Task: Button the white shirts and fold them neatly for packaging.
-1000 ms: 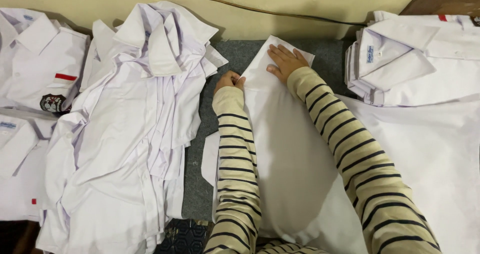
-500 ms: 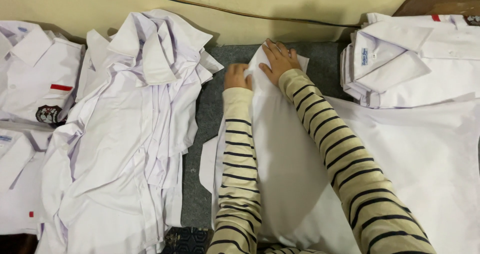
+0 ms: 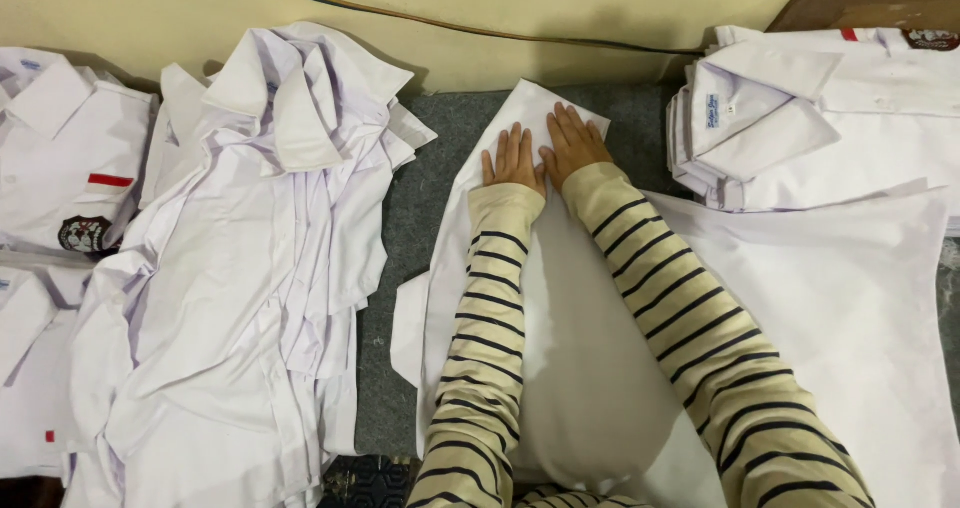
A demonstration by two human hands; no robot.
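A: Left hand [image 3: 513,160] and right hand [image 3: 573,144] are laid flat, fingers spread, side by side on the white shirt [image 3: 610,368].

B: The shirt is spread over grey carpet [image 3: 410,218]; a bare strip is left beside the loose shirt pile [image 3: 240,268].

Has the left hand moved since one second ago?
Yes. The left hand went up the white cloth, toward the wall, beside the right hand.

Folded white shirt [image 3: 560,348]: lower part running out past the bottom edge; striped sleeves [image 3: 690,328] covering its middle.
Stack of folded shirts [image 3: 820,118]: right side being cut off by the frame.
Badged shirts [image 3: 60,158]: left portions lying outside the picture.
Loose shirt pile [image 3: 240,298]: lower layers staying hidden.
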